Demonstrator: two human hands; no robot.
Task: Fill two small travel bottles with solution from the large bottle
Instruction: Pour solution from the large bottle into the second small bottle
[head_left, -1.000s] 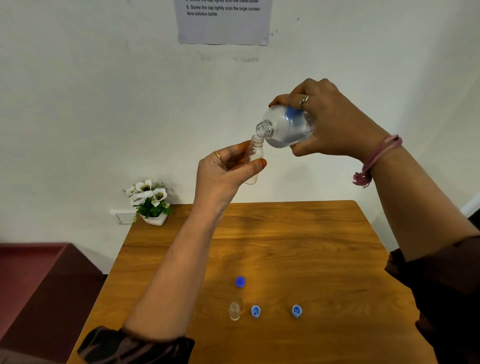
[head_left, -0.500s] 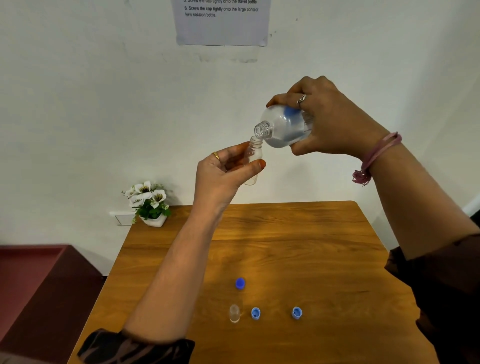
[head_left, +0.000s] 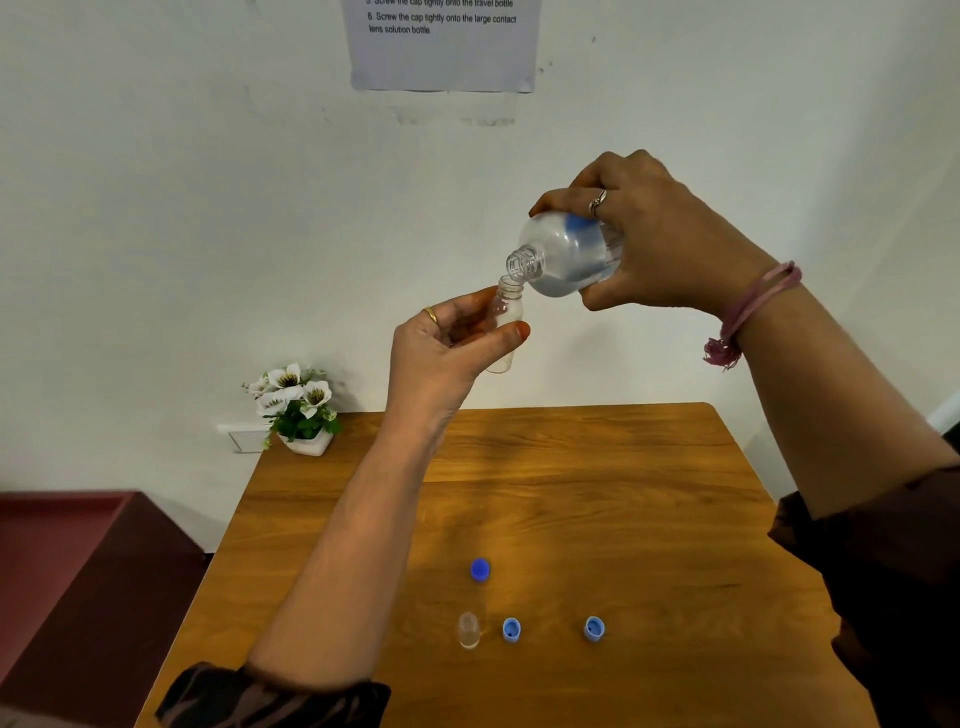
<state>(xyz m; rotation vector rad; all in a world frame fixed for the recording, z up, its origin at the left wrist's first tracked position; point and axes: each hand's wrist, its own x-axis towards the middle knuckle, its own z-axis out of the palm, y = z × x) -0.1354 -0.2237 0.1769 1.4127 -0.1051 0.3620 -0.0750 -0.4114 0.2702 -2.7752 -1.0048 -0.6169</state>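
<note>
Step in hand: pouring solution from the large bottle (head_left: 569, 257) into the first travel bottle (head_left: 506, 317), both held up in the air well above the worktop (head_left: 649, 493).
Right hand (head_left: 660, 244): its fingers are wrapped over the body of the large bottle, which is tipped with its open neck pointing down and left, right at the small bottle's mouth.
Left hand (head_left: 441, 353): thumb and fingers pinch the travel bottle about its middle, holding it near upright.
Pouring well: judged from the narrow mouth, the tilt should grow slowly, the two necks staying close and lined up, so a thin stream goes in and nothing runs down the outside.
Level: too hard to read through the clear plastic; best watched closely near the shoulder.
Second travel bottle (head_left: 468, 630): stands open on the worktop, apparently not yet filled.
Caps (head_left: 511, 630): three blue ones lie near it, all off.
Risk: a sudden gulp from the large bottle could overflow the small one.
</note>
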